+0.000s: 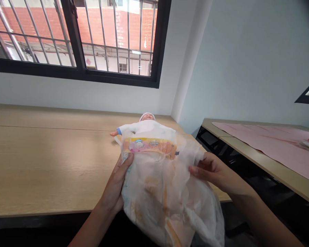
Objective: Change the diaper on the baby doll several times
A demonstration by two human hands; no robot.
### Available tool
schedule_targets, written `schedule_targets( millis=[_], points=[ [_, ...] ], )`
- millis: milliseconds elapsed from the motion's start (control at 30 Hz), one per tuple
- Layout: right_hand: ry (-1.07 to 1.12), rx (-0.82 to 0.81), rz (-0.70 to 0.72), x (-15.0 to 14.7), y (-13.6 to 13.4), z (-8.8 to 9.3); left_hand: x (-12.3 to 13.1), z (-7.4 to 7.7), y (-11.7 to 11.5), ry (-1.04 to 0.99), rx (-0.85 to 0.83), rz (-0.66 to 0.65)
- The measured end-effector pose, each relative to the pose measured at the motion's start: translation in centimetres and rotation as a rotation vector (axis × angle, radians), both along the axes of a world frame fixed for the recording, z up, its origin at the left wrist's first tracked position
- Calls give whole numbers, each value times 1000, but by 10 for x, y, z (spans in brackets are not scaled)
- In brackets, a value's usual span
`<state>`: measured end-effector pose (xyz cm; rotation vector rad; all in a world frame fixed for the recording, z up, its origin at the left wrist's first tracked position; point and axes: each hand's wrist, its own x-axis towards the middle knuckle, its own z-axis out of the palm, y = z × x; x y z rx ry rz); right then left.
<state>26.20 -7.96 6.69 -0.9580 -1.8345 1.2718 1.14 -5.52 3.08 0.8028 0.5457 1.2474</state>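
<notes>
Left hand [115,185] and right hand [216,171] grip a stained diaper [164,199] over a baby doll [146,126], at 12 o'clock, on a wooden table [41,164].

"How's the light?"
"Bright daylight from the black-framed, barred window [77,73]; only soft shadows on the pale wooden counter [41,164]."
"And the picture?"
"Sharp, but edges bow outward; top-right corner darkens."

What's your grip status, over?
Left hand, right hand gripping disposable diaper edges. Diaper held over baby doll lower body. Doll on wooden table.
</notes>
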Motion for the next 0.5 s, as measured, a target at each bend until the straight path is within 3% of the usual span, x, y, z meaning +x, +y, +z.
schedule_targets(
  millis=[100,267,400,500],
  points=[
    [-7,74,-80,0,-1,-5,5,-1,-5,0,0,-8],
    [-12,-50,-138,-17,-21,-12,15,-4,-16,27,28,-114],
    [64,65,-375,-23,-25,-9,9,-3,-13,63,140,-201],
    [143,186,-570,-4,-12,2,-6,-1,-5,135,244,-184]
  ],
)
